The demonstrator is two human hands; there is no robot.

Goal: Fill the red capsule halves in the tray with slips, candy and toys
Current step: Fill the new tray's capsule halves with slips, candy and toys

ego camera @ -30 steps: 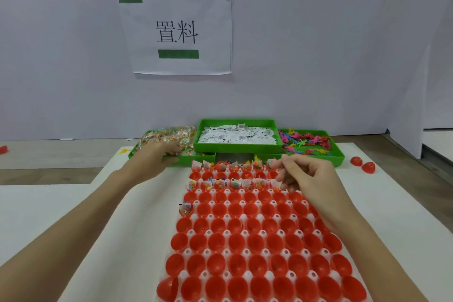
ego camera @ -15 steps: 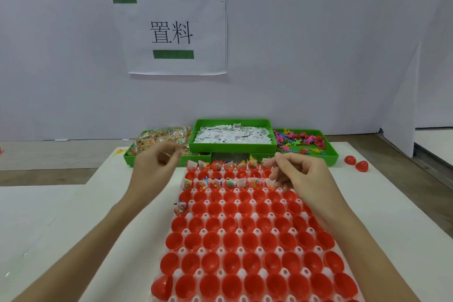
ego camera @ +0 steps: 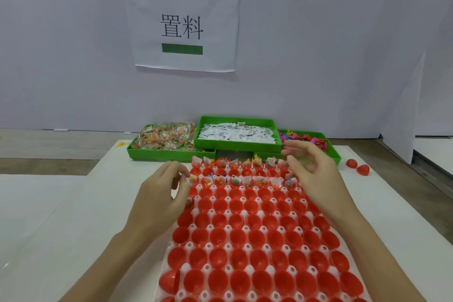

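White tabletop [ego camera: 73, 216] carrying the work, arranged for short reaches. Tray [ego camera: 247, 240] of red capsule halves [ego camera: 235, 228] lies nearest; only its two far rows are filled. Behind it stand three green bins — candy [ego camera: 164, 138] at left, slips [ego camera: 235, 133] in the middle, toys [ego camera: 306, 138] at right. Left hand [ego camera: 159, 193] hovers at the tray's left edge, fingers curled, pinching a small item near the second row — probably candy. Right hand [ego camera: 311, 169] is raised over the far right corner, fingers loosely spread, holding nothing visible.
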